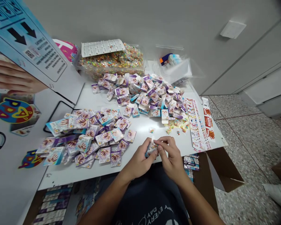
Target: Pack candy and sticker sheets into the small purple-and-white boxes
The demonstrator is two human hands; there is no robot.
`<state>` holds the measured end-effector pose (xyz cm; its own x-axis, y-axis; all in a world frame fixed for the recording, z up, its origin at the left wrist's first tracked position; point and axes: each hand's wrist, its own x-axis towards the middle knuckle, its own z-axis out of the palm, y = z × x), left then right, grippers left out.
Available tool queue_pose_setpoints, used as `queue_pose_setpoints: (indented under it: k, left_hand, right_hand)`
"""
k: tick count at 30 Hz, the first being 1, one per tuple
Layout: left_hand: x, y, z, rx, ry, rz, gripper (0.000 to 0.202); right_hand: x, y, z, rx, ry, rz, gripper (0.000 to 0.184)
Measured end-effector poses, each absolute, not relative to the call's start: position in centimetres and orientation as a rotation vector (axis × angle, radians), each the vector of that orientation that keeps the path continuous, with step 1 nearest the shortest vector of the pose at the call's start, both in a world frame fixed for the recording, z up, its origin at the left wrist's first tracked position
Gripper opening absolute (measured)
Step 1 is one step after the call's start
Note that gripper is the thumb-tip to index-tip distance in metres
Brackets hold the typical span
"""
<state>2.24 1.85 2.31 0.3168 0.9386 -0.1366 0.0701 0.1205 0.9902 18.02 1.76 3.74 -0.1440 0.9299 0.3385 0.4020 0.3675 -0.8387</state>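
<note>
My left hand (140, 159) and my right hand (170, 154) meet at the front edge of the white table (140, 125). Both pinch one small printed box (151, 148) between their fingertips. A pile of closed small boxes (89, 137) lies to the left of my hands. A second heap of opened small boxes (145, 93) lies further back, in the middle of the table. A few tiny colourful pieces (176, 125) are scattered just beyond my right hand.
A clear tub of colourful small pieces (112, 62) stands at the back, a white card on top. Sticker sheets (198, 125) lie along the right edge. A large printed carton (25, 56) stands left. Cardboard boxes (222, 172) sit on the floor.
</note>
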Motion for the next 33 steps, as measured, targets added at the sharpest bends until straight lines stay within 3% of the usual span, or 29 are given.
queue_pose_setpoints:
  k: [5, 8, 11, 16, 25, 30, 33]
  left_hand:
    - [2.6, 1.9, 2.7, 1.270, 0.973, 0.810, 0.023]
    - [2.6, 2.0, 2.4, 1.210, 1.037, 0.854, 0.025]
    - [2.3, 2.0, 2.4, 1.272, 1.091, 0.882, 0.023]
    - [2.0, 2.0, 2.9, 1.377, 1.097, 0.869, 0.017]
    - [2.1, 1.6, 2.3, 1.484, 1.115, 0.951, 0.015]
    - [2.2, 1.6, 2.1, 1.689, 1.168, 1.072, 0.004]
    - [2.2, 1.6, 2.1, 1.735, 1.173, 1.153, 0.013]
  right_hand:
    - [18.6, 2.3, 3.9, -1.185, -1.438, 0.959, 0.001]
    - [18.8, 2.2, 3.9, -1.151, -1.597, 0.905, 0.009]
    - [18.5, 1.9, 3.8, -1.164, -1.745, 0.750, 0.005]
    - [18.3, 1.5, 4.1, -1.109, -1.932, 0.413, 0.025]
    - [19.1, 1.6, 6.2, -1.118, -2.128, 0.492, 0.014]
    - [18.8, 1.2, 6.2, -1.130, -2.237, 0.139, 0.023]
    - [18.5, 0.6, 5.8, -1.097, -2.257, -0.015, 0.028]
